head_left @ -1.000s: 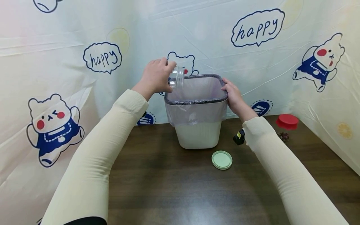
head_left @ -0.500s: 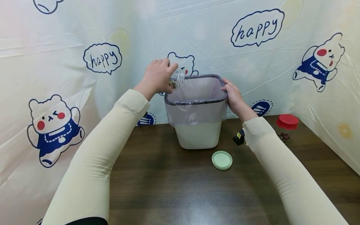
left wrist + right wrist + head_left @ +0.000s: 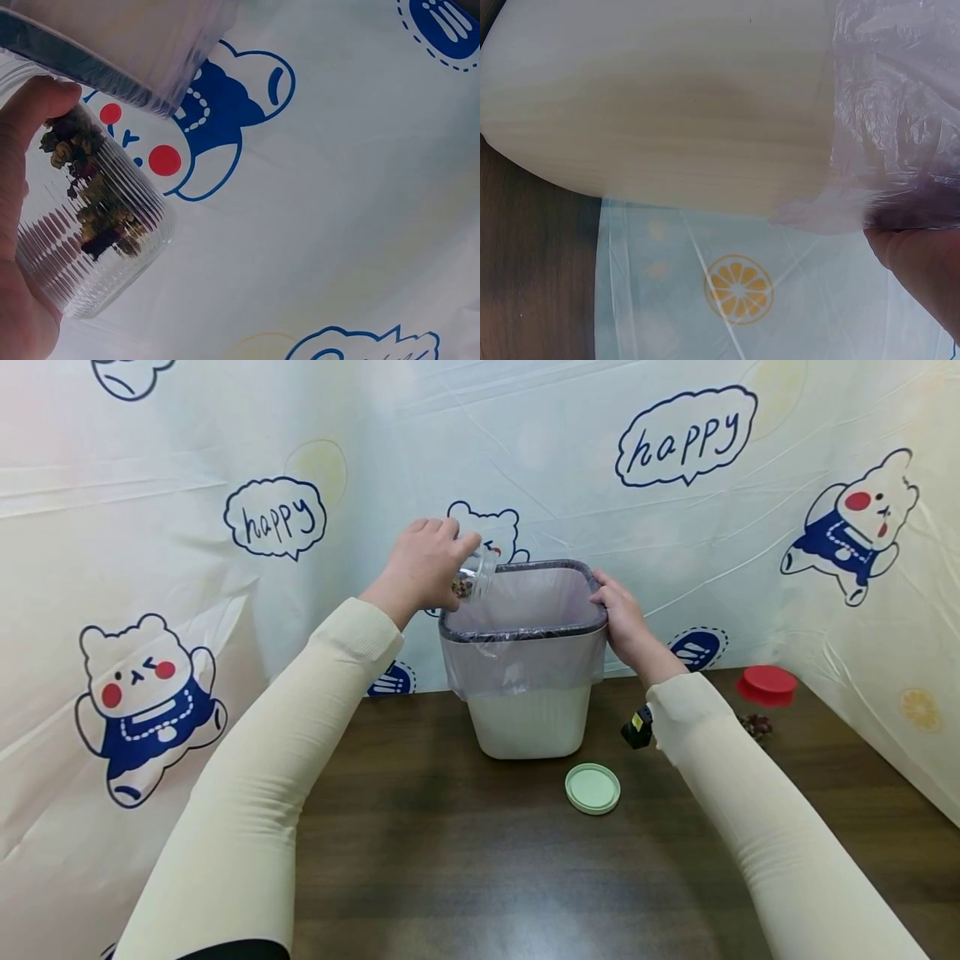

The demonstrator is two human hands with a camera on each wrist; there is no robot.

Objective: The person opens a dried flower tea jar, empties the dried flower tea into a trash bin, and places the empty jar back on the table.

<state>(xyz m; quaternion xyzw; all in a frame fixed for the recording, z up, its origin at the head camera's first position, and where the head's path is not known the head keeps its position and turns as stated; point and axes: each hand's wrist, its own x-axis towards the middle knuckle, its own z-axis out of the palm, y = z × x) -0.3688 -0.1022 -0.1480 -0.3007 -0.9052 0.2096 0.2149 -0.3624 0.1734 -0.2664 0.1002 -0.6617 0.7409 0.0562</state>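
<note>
My left hand (image 3: 426, 564) grips a clear ribbed glass jar (image 3: 480, 575) at the left rim of the trash bin (image 3: 528, 722). The jar lies tipped on its side, its mouth facing the bin's opening. Dried flowers (image 3: 94, 187) in dark red and yellowish green lie inside it, seen through the ribbed wall in the left wrist view. The pale bin stands upright, with a translucent purple bag (image 3: 517, 668) folded over its rim. My right hand (image 3: 628, 622) holds the bin's right rim over the bag; part of its grip is hidden.
A pale green lid (image 3: 592, 788) lies on the dark wooden table (image 3: 465, 860) in front of the bin. On the right stands a red lid (image 3: 767, 684), with dark dried pieces (image 3: 756, 725) below it, partly behind my right sleeve. A printed curtain (image 3: 555, 443) hangs close behind.
The left hand has shifted slightly to the right and tilted the jar a little. Dried flowers have come into view in the jar. The right hand and the bin keep their places.
</note>
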